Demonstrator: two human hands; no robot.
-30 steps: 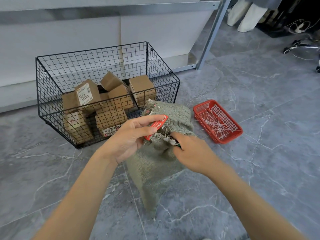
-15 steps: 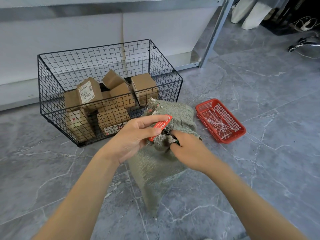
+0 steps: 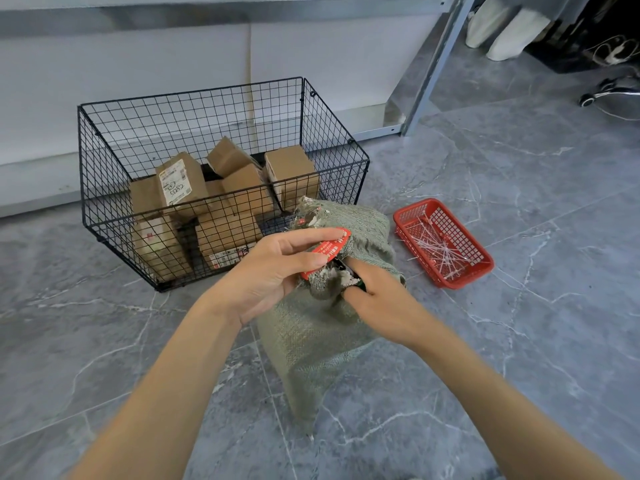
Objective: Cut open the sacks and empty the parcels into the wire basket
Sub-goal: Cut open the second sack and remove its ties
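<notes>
A green woven sack [image 3: 322, 327] lies on the grey floor in front of the black wire basket [image 3: 332, 140], its tied neck bunched between my hands. My left hand [image 3: 273, 271] pinches a red tag [image 3: 327, 250] at the sack's neck between thumb and fingers. My right hand [image 3: 377, 299] grips a small dark tool [image 3: 349, 271] pressed against the bunched neck; most of the tool is hidden. Several brown cardboard parcels [image 3: 235, 188] lie inside the basket.
A red plastic tray [image 3: 405, 216] with several white cut ties sits on the floor right of the sack. A white shelf unit with a metal post [image 3: 433, 64] stands behind the basket. A chair base [image 3: 606, 91] is at far right.
Both hands stay at the sack's neck with the same holds. The view has shifted slightly; the hands and sack barely moved.
</notes>
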